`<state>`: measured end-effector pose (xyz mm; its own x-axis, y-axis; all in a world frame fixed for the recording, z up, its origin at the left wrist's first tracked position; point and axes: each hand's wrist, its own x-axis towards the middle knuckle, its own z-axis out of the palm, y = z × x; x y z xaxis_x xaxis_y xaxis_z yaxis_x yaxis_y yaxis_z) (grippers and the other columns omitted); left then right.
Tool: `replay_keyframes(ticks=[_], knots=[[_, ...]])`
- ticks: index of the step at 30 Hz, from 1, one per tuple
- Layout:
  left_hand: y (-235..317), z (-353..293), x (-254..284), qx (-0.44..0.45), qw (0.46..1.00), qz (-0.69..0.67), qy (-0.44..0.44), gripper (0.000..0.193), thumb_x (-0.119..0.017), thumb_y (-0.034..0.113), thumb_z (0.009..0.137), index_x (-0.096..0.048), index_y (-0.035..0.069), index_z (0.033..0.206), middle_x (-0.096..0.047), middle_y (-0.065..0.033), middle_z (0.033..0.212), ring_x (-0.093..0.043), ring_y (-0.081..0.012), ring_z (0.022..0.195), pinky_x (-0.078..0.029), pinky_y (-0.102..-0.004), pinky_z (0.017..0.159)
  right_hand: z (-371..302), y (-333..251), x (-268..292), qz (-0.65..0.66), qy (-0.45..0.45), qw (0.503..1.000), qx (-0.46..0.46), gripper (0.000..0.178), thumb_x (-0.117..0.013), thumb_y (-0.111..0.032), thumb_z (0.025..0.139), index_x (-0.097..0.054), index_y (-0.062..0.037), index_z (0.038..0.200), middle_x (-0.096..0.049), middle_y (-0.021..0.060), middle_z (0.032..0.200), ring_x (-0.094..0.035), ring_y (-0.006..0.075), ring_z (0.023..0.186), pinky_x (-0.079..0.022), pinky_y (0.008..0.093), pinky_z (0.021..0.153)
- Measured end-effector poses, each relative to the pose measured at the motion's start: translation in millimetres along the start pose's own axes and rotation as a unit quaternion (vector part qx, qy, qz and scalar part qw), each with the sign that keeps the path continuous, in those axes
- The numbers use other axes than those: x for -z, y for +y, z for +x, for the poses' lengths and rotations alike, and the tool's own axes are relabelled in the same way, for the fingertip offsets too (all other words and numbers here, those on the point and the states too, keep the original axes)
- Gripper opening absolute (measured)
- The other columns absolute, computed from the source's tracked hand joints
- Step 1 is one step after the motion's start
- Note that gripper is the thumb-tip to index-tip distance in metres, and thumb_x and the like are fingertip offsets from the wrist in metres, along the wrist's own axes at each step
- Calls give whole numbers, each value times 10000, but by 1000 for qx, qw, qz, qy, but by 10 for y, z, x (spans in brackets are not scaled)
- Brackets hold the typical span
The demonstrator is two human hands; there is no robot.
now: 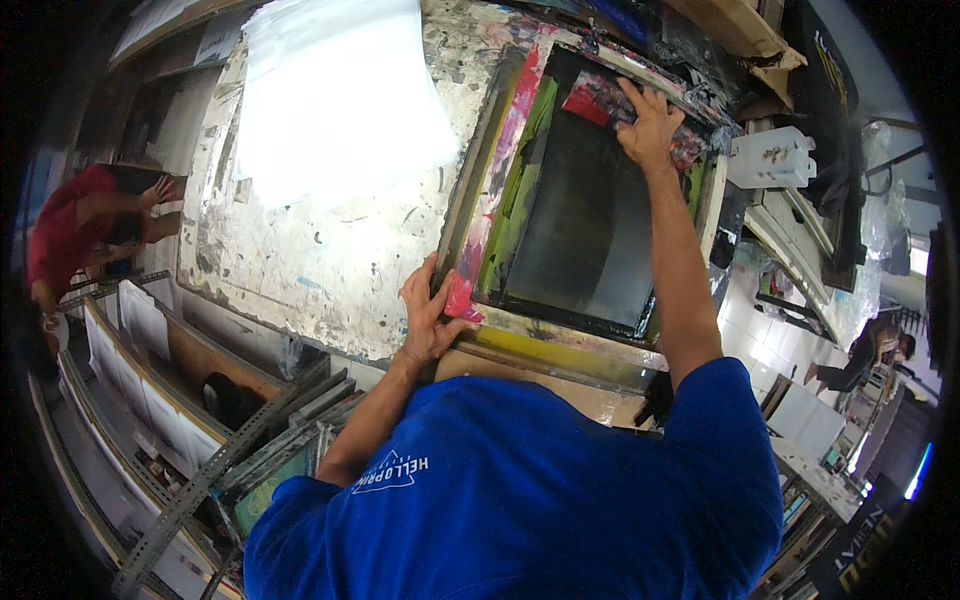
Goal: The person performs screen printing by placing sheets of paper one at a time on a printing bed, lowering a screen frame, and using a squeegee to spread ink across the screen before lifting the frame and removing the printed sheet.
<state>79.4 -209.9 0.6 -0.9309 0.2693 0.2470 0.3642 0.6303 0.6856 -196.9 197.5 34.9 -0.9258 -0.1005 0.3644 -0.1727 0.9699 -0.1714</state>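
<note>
A screen printing frame (510, 150), stained pink, green and yellow, lies in front of me on the right side of the work table. Its dark mesh (575, 220) has a glossy black ink border. My left hand (430, 315) grips the frame's near left corner, fingers along the outer side and thumb at the pink-stained edge. At the far end of the mesh, my right hand (652, 125) is closed over an ink-smeared red and black squeegee (590, 100) that lies across the screen. My palm and wrist hide part of it.
White sheets (340, 90) lie on the paint-spotted table (320, 250) to the left. A translucent plastic container (770, 158) stands right of the frame. Shelving with a metal rail (230, 465) is at lower left. One person in red (80, 225) is at far left, another (865, 355) at far right.
</note>
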Motion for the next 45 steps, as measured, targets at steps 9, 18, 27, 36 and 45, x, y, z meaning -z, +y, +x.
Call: replay_keyframes(ticks=[9,18,27,36,45], knots=[[40,20,46,-7,1000,-23,-2,920,-806,550,733,-540,31,1444,-449,-256,1486,-428,-411,1327,-299,-510,1101,708,248,134,52,-6,997,47,616,-728,-41,758,-661,-211,1346,-686,178,1261,-656,383,1132,-498,478,987],[148,-23,22,26,995,-99,19,932,-854,428,693,-522,-41,1426,-617,-183,1275,-514,-351,1178,-353,-462,1046,-246,-209,313,25,40,997,60,534,-705,-134,806,-670,-331,1302,-679,149,892,-679,376,798,-532,503,710],[556,251,240,-20,978,-173,118,845,-878,273,700,-544,-83,1389,-669,-138,1178,-521,-330,1127,-388,-431,1028,-1623,-1478,1838,84,-119,988,-41,615,-703,-84,778,-647,-316,1345,-696,240,1033,-672,406,987,-524,480,858],[1442,1400,558,-27,865,-384,322,881,-841,255,819,-392,-101,1487,-501,-188,1410,-492,-299,1293,-366,-402,1138,-1175,-1721,3047,27,110,989,100,729,-831,-270,582,-713,-212,1300,-559,101,700,-572,307,645,-450,400,610],[508,3115,-586,67,957,-268,92,448,-711,299,942,-653,21,1289,-696,-106,1101,-641,-198,1036,-502,-358,912,69,-1439,3743,56,102,989,89,442,-737,-331,779,-778,-4,1074,-760,130,777,-675,185,568,-554,292,555]])
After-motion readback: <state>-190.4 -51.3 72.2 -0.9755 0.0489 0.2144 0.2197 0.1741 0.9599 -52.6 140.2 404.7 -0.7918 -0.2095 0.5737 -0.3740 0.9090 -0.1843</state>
